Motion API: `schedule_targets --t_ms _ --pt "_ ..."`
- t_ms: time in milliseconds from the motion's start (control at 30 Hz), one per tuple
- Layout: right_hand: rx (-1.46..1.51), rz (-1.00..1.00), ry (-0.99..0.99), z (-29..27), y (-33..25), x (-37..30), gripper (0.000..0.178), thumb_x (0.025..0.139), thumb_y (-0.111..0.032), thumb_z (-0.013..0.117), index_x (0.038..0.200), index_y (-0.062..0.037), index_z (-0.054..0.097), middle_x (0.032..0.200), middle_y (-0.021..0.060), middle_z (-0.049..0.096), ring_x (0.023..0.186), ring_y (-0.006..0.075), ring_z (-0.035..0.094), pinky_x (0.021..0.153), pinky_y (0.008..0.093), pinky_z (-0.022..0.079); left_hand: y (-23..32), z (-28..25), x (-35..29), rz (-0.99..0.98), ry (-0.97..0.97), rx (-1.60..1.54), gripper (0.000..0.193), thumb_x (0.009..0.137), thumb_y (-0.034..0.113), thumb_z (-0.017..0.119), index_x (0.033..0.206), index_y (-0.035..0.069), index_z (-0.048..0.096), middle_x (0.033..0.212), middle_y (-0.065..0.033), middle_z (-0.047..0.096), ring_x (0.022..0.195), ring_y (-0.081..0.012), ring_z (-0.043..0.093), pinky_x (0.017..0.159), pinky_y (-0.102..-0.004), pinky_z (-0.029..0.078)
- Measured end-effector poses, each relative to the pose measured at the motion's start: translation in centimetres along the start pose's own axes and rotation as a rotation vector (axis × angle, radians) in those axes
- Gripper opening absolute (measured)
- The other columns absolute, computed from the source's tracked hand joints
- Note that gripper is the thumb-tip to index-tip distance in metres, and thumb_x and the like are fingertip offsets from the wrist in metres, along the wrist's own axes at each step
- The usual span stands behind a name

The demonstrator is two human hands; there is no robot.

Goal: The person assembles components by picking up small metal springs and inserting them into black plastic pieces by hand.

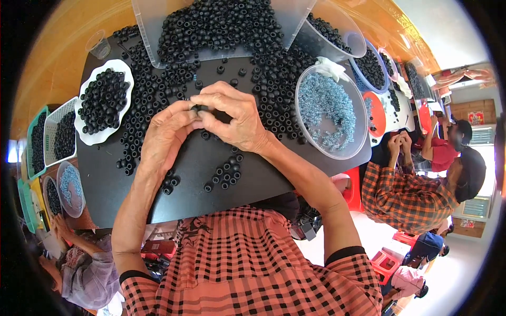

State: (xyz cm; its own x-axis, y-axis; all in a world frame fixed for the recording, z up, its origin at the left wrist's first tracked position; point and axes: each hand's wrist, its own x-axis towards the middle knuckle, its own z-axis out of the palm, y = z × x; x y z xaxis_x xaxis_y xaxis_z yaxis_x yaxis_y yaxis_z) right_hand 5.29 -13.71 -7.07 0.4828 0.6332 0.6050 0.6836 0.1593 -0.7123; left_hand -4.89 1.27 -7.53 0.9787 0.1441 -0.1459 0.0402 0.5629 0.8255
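My left hand point(169, 129) and my right hand point(235, 116) meet above the dark table, their fingertips closed together on a small black piece point(199, 107). The fingers hide most of it, so its full shape cannot be made out. Around and beyond the hands lie many loose black round pieces with holes point(271, 87). A few sit in a small cluster point(225, 174) nearer to me, below the right wrist. To the right, a clear round tub point(359, 142) contains small pale blue pieces that look like coil springs point(327, 102).
A clear bin point(145, 31) lies tipped at the far side, spilling black pieces. At left stand a white scalloped plate point(84, 138) of rounded black pieces, baskets point(50, 158) and a small cup point(100, 48). Other people sit at both sides, one in orange plaid point(411, 197).
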Motion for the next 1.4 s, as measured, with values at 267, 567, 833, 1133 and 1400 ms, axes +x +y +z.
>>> schedule_targets --t_ms 267,567,833,1133,1400 --pt "-0.158 -0.114 0.116 1.3 -0.1 -0.2 0.037 0.063 0.004 0.071 0.099 0.0033 0.062 0.091 0.0115 0.06 0.081 0.0264 0.057 0.07 0.0345 0.05 0.1 0.5 -0.2 -0.056 0.004 -0.139 0.02 0.09 0.004 0.052 0.105 -0.007 0.059 0.099 -0.0127 0.065 0.093 -0.0185 0.062 0.091 -0.031 0.048" --pt "-0.258 -0.2 0.067 1.4 0.4 -0.4 0.035 0.062 0.003 0.073 0.095 -0.0003 0.063 0.091 0.0103 0.062 0.075 0.0231 0.058 0.068 0.0332 0.046 -0.8 -0.9 0.1 -0.114 0.011 -0.223 0.02 0.089 0.003 0.052 0.106 -0.007 0.059 0.097 -0.0095 0.063 0.094 -0.0181 0.062 0.092 -0.0317 0.047" --pt "-0.325 -0.187 0.101 0.5 -0.5 0.4 0.038 0.062 -0.001 0.074 0.099 -0.0015 0.063 0.092 0.0074 0.062 0.077 0.0214 0.057 0.069 0.0328 0.044 -0.3 0.2 0.2 -0.026 -0.039 -0.217 0.022 0.09 0.005 0.052 0.108 -0.006 0.058 0.097 -0.0103 0.063 0.094 -0.0174 0.061 0.093 -0.033 0.047" --pt "-0.358 -0.233 0.078 0.6 -0.3 -0.1 0.023 0.072 -0.006 0.069 0.092 0.0016 0.062 0.089 0.0106 0.061 0.076 0.0247 0.056 0.071 0.0333 0.045 -0.7 -0.1 0.2 0.018 -0.07 -0.022 0.024 0.094 0.012 0.05 0.109 -0.004 0.057 0.096 -0.0069 0.063 0.091 -0.013 0.06 0.092 -0.0309 0.046" --pt "-0.646 -0.241 0.218 -10.8 0.9 3.2 0.018 0.077 -0.006 0.069 0.093 -0.0025 0.064 0.083 0.0109 0.063 0.073 0.024 0.06 0.066 0.0334 0.05 0.0 1.5 -0.4 0.129 -0.009 0.204 0.025 0.096 0.019 0.049 0.106 -0.003 0.058 0.091 -0.0128 0.067 0.092 -0.0176 0.062 0.092 -0.0324 0.046"
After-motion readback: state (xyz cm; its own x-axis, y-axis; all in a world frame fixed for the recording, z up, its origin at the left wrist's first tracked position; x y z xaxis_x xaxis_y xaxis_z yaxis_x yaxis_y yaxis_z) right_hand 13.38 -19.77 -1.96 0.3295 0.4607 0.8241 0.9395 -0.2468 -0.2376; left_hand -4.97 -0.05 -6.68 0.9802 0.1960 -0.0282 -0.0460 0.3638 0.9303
